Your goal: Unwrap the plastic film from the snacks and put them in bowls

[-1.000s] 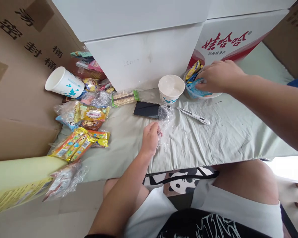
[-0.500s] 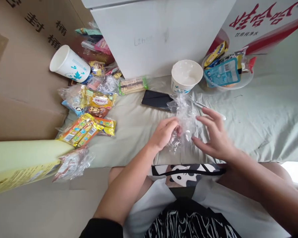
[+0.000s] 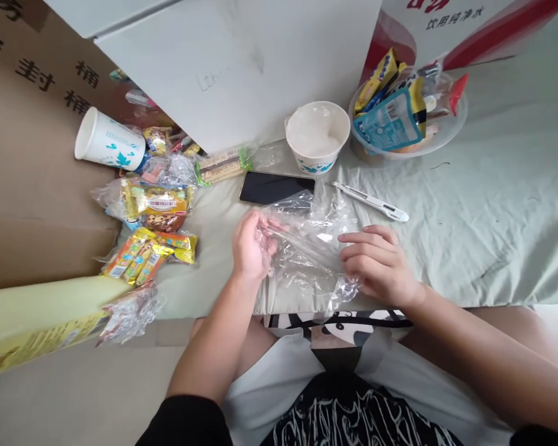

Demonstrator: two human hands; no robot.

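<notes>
A crinkled, see-through plastic bag is spread between my hands over the cloth-covered surface. My left hand has its fingers closed around the bag's left side. At the right side my right hand pinches the plastic, its fingers bent over it and its thumb mostly hidden. Just beyond the bag lies a dark-screened phone, its near edge partly under the plastic. A white utility knife rests on the cloth past my right hand.
A paper tub stands behind the phone, left of a clear plastic bowl holding snack packets. Wrapped snacks pile up at the left beside a tipped paper cup. A white box and cardboard border the back and left.
The bunched plastic is now spread wider between my hands. My right hand has closed on its right side, and my left hand has shifted left. The camera view has turned slightly.
</notes>
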